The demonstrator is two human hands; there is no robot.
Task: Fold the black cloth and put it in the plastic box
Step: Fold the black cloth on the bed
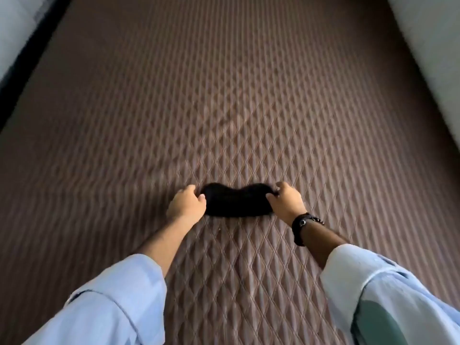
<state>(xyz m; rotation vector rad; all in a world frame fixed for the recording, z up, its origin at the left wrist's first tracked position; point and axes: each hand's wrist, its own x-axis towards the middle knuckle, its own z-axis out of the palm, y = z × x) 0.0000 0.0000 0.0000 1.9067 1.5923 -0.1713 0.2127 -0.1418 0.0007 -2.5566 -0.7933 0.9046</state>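
Note:
A small black cloth [237, 201] lies stretched sideways on the brown quilted surface [224, 108], its top edge dipping in the middle. My left hand [186, 204] pinches its left end with curled fingers. My right hand [286, 201], with a black watch on the wrist, grips its right end. Both arms wear light blue sleeves. No plastic box is in view.
The brown quilted surface with a diamond stitch pattern fills most of the view and runs far ahead. A dark edge and pale floor [15, 46] border it at the far left. A pale wall or panel [433, 58] runs along the right.

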